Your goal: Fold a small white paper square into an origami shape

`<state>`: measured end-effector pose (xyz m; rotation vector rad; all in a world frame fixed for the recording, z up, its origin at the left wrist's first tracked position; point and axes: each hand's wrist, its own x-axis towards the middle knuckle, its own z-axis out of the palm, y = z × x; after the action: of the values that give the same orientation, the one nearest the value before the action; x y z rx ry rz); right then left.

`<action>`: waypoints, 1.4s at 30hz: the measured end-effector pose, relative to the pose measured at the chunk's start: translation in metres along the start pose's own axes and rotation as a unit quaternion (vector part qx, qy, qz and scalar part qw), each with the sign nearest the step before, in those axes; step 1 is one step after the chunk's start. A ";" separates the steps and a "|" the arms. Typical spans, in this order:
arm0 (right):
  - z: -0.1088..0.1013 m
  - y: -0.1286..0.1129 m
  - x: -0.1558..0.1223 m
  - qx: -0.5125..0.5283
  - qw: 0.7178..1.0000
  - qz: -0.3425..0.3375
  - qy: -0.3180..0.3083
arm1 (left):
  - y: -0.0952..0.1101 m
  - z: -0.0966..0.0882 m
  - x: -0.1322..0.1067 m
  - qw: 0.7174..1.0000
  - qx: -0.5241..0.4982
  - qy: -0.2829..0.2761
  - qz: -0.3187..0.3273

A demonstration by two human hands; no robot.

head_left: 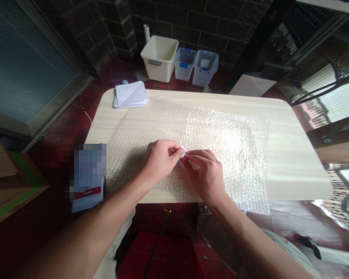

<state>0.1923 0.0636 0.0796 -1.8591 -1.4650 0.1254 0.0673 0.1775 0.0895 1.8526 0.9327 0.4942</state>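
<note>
In the head view, both forearms reach in from the lower edge and meet over the near middle of the pale wood-grain worktop point(293, 155). The left hand point(159, 159) lies knuckles up with its fingers curled, thumb and forefinger pinched on a small white piece point(182, 151). The right hand point(207, 173) faces it, its fingertips closed on the same piece from the other side. The piece sits just above the clear bubble-wrap sheet point(227, 135) spread across the worktop. At the near left corner a stack of white cards point(87, 195) bears a red mark, too blurred to read.
</note>
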 end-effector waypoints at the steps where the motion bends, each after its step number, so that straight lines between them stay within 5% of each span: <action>1: 0.000 0.000 0.000 -0.001 1.000 0.000 -0.004 | 0.000 0.000 0.000 1.000 0.011 0.002 0.005; 28: 0.008 0.003 0.001 -0.028 0.999 0.022 -0.032 | 0.006 0.001 -0.002 0.991 0.131 0.025 0.013; 36: 0.011 0.003 -0.002 -0.038 0.999 0.023 -0.022 | 0.007 0.002 -0.001 0.962 0.253 0.036 0.091; 42: 0.010 0.002 0.000 -0.017 0.999 0.038 -0.026 | 0.007 -0.006 -0.001 0.976 0.211 0.005 0.060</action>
<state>0.1888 0.0686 0.0715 -1.9529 -1.4404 0.1885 0.0652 0.1780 0.0982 2.3026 0.9919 0.3975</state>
